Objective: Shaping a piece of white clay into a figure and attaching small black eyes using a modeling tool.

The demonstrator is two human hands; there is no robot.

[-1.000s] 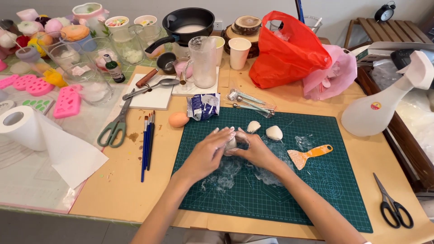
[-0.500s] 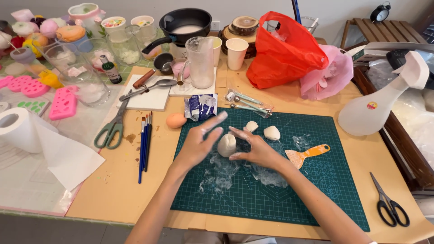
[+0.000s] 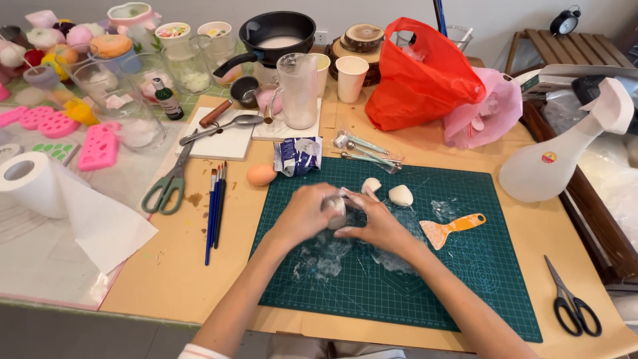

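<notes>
Left hand [image 3: 302, 213] and right hand [image 3: 375, 223] meet mid-mat; fingers of both curled shut around white egg-shaped piece [image 3: 337, 211], mostly hidden. Two white pieces [image 3: 400, 195] just beyond fingers; orange scraper [image 3: 452, 229] right of them. Green cutting mat [image 3: 465, 292]: bare room toward near edge.

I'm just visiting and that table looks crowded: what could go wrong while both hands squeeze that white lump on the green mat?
The egg lies loose beside the cutting mat, near the left hand; a nudge might roll it. Two small white pieces sit just beyond the right hand and could get knocked. The white lump looks soft, so hard pressing may deform it.
</notes>
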